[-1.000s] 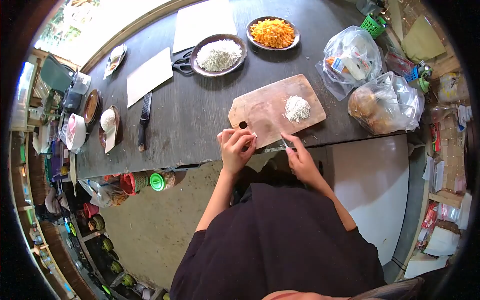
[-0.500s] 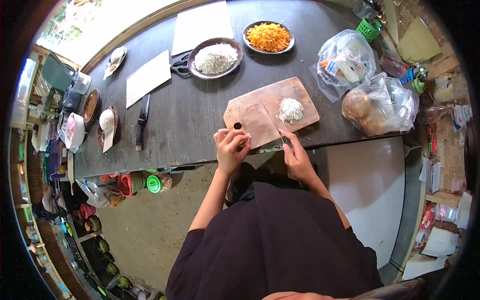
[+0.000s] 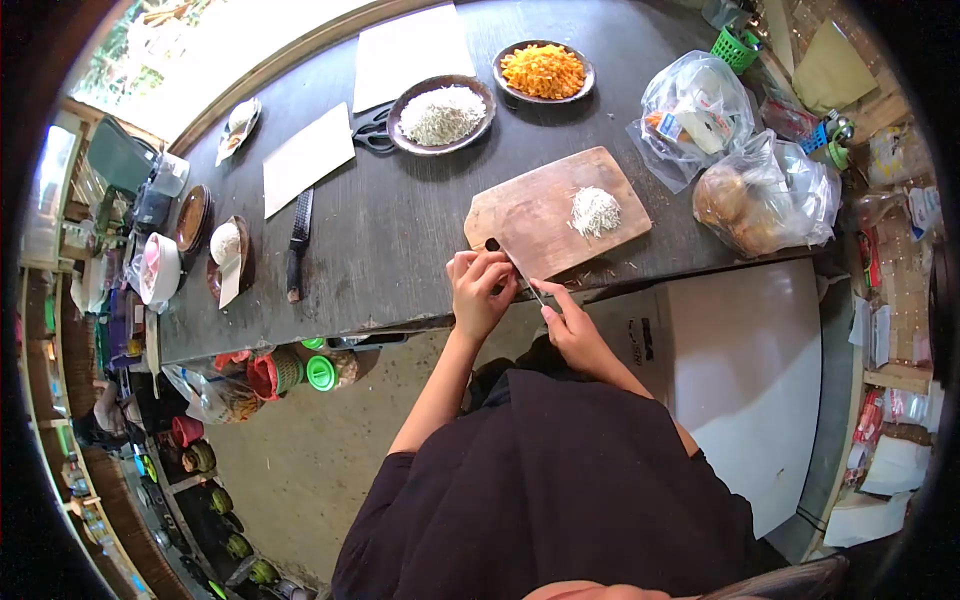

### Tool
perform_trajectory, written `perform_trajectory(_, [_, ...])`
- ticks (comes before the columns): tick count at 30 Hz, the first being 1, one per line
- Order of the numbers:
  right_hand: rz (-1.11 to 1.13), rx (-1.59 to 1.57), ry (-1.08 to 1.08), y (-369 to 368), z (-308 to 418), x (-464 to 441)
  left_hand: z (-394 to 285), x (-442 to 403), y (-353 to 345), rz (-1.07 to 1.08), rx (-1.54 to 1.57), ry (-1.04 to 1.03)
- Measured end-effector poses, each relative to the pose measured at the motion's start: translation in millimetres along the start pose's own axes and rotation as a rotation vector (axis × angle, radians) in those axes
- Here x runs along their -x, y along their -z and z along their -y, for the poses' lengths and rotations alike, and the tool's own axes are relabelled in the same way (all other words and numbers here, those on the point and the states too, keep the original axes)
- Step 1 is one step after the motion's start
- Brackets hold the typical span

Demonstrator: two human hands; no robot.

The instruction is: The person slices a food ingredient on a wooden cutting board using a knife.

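Observation:
My right hand [image 3: 572,332] grips a knife [image 3: 522,273] at the near edge of the wooden cutting board [image 3: 530,215]. The blade slants up and left, its tip beside the fingers of my left hand. My left hand [image 3: 482,290] is curled closed by the board's handle hole; whatever it pinches is hidden by the fingers. On the board's right side lies a small heap of white shreds [image 3: 595,212]. Farther back, a dark plate [image 3: 490,122] bears a larger pile of similar shreds [image 3: 440,115].
Orange diced pieces [image 3: 542,71] fill another plate at the back. Plastic bags [image 3: 775,195] lie on the right. Scissors [image 3: 372,133], paper sheets [image 3: 308,160] and a black-handled grater [image 3: 298,245] lie to the left. A white bowl [image 3: 158,270] stands at the far left.
The knife has moved left across the board, from near the white heap to beside my left hand, its blade tilting more leftward. The whole view has shifted slightly.

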State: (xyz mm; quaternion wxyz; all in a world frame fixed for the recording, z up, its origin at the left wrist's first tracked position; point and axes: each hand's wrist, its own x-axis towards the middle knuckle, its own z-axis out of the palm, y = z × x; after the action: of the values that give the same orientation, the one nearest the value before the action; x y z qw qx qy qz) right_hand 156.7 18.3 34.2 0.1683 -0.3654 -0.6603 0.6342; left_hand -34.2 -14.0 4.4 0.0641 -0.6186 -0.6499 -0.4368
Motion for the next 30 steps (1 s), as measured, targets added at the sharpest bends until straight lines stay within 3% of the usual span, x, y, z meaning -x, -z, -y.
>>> perform_trajectory(5, [0.0, -0.029, -0.105, -4, 17, 8, 2, 0, -1, -0.011, 0.015, -0.001])
perform_trajectory(8, [-0.049, -0.011, -0.005, -8, 5, 7, 1, 0, -1, -0.022, 0.014, 0.002])
perform_trajectory(16, [-0.089, -0.089, -0.036, 4, 2, 4, -1, -2, -3, -0.049, 0.013, -0.014])
perform_trajectory(21, [-0.003, -0.065, -0.167, 12, 7, 2, -2, -2, -1, -0.058, -0.011, -0.013])
perform_trajectory(25, [0.001, -0.036, -0.021, 11, 0, -4, 0, 1, -2, -0.03, -0.034, -0.004])
perform_trajectory(27, [0.111, -0.103, -0.268, 14, 20, -3, 0, 0, -1, -0.029, -0.045, -0.005])
perform_trajectory(28, [0.049, -0.101, -0.067, 8, 10, -4, -1, 0, -1, -0.028, -0.047, -0.002])
perform_trajectory(30, [0.042, -0.053, -0.016, 7, -1, -3, -1, 1, -1, -0.023, -0.047, 0.007])
